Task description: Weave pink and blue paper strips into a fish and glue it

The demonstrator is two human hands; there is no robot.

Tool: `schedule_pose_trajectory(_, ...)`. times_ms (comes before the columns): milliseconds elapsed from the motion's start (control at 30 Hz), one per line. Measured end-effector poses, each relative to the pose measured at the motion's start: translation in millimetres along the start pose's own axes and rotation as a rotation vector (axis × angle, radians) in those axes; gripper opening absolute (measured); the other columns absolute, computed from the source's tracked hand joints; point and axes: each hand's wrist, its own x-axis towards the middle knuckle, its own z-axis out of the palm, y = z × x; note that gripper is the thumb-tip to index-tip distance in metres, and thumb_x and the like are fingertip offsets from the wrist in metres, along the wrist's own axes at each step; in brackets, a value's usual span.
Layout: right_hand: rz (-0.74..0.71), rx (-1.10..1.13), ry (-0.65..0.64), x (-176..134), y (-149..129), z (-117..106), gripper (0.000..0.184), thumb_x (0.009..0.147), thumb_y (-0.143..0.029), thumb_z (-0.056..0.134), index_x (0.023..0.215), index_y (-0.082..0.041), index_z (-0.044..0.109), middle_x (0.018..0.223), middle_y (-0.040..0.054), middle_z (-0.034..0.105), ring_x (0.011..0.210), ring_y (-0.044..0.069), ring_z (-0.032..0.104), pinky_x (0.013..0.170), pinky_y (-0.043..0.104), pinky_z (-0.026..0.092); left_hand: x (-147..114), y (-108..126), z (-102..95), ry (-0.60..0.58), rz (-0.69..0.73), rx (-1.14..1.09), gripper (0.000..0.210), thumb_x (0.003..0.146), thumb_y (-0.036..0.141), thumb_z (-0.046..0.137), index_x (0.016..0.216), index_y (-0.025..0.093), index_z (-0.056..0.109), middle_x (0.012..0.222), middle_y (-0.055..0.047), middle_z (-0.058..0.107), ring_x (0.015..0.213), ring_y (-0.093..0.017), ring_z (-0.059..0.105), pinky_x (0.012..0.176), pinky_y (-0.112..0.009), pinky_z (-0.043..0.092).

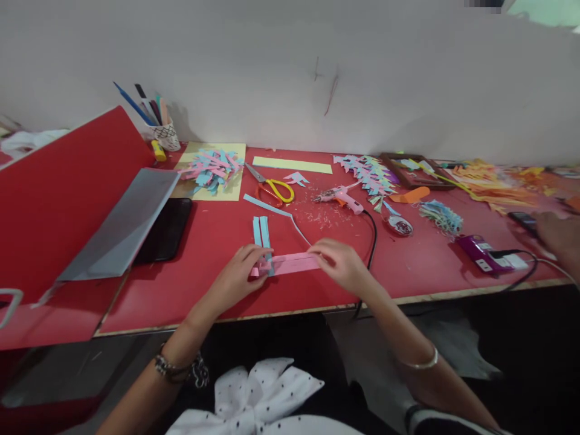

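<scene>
Near the front edge of the red table, my left hand (pixel 240 270) pinches the spot where pink and blue paper strips cross. The blue paper strips (pixel 261 231) extend away from me in two parallel lengths. Pink paper strips (pixel 296 264) run sideways from there to my right hand (pixel 342 263), whose thumb and fingers are closed on their right end. My fingers partly hide the crossing. Just beyond lies a long, loose pale-blue strip (pixel 267 204), bent toward my right hand.
Scissors (pixel 267 182), a pink glue gun (pixel 341 197) with a black cord, and a pile of folded strips (pixel 215 169) lie farther back. A red folder (pixel 67 193) stands left, beside a black phone (pixel 168 232). Another person's hand (pixel 559 235) is at right, near a purple power adapter (pixel 483 254).
</scene>
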Motion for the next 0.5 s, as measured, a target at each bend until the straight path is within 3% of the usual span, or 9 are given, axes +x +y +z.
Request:
schedule_pose_trajectory(200,0.170,-0.253,-0.113,-18.6,-17.4,23.5,0.021,0.079,-0.022,0.054,0.098,-0.016,0.060,0.101,0.0107,0.061,0.092,0.022,0.056,0.077,0.036,0.040,0.0,-0.8,1.1,-0.010,-0.073,-0.071,0.042,0.073,0.014,0.051,0.114,0.020,0.044,0.098,-0.004,0.056,0.082,-0.015,0.058,0.075,-0.029,0.049)
schedule_pose_trajectory(367,0.263,-0.253,-0.161,-15.5,-19.1,18.7,0.018,0.079,-0.020,0.055,0.096,-0.020,0.060,0.098,0.0070,0.063,0.094,0.022,0.055,0.077,0.037,0.034,1.8,-1.1,1.7,-0.008,-0.069,-0.091,0.043,0.072,0.016,0.051,0.114,0.020,0.043,0.094,-0.003,0.058,0.080,-0.015,0.058,0.075,-0.031,0.049)
schedule_pose_trajectory(500,0.361,-0.309,-0.135,-15.2,-26.3,18.3,0.028,0.074,-0.029,0.061,0.099,-0.017,0.059,0.098,0.0093,0.061,0.094,0.025,0.054,0.077,0.038,0.035,1.8,-0.5,1.4,-0.014,-0.068,-0.087,0.041,0.073,0.018,0.050,0.114,0.019,0.043,0.092,-0.003,0.059,0.081,-0.016,0.058,0.075,-0.032,0.048)
